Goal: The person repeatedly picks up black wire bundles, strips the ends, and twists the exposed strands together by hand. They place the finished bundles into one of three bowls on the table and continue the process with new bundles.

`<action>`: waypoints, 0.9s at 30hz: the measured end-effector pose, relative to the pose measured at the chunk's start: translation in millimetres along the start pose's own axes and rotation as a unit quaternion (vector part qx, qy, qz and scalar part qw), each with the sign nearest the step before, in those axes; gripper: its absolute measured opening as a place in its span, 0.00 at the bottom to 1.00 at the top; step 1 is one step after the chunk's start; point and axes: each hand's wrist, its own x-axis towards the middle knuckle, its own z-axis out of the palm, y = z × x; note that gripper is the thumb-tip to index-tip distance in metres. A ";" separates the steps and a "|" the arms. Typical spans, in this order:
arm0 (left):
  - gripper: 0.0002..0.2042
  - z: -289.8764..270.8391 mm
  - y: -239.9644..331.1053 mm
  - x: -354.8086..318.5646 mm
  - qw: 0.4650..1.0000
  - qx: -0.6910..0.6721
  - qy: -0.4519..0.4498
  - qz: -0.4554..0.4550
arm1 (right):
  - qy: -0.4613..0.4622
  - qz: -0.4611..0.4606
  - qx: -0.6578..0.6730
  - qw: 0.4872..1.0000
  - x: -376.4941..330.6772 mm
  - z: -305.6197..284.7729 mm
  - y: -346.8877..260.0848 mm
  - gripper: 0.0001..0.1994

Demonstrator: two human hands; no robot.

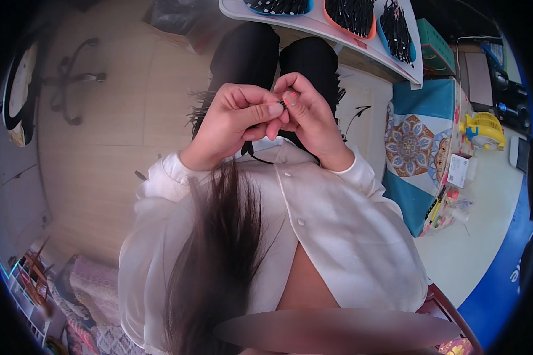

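My left hand (234, 115) and my right hand (311, 115) meet above my lap, fingertips almost touching. Between them is the small black end of a thin cable (283, 104), pinched by thumb and fingers on both sides. Most of it is hidden by the fingers. A black cord (256, 157) loops below the hands against my white shirt; whether it is the same cable I cannot tell. Thin dark wire ends (200, 107) stick out beside my left wrist, across my black trousers (246, 56).
Ahead stands a white table (314, 25) bearing a blue tray (308, 8), an orange tray (371, 31) and another blue tray (410, 58), all filled with black cables. To the right are a patterned cloth-covered surface (400, 97), a green box (435, 50) and a yellow fan (484, 130).
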 end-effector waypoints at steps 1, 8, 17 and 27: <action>0.08 0.8 0.0 0.1 1.000 0.011 0.003 0.007 | -0.002 -0.007 -0.013 1.000 0.2 0.4 -0.2 0.14; 0.08 8.4 0.3 -2.9 0.992 0.117 0.033 0.027 | -0.028 0.018 -0.012 0.999 -3.9 -3.6 -11.2 0.11; 0.07 0.8 4.1 0.4 0.992 0.112 0.065 0.005 | 0.057 -0.053 -0.098 0.992 8.2 -9.2 -14.5 0.16; 0.06 1.4 5.2 2.0 0.985 0.155 0.074 0.001 | 0.085 -0.245 -0.504 0.824 7.8 -1.3 -30.8 0.16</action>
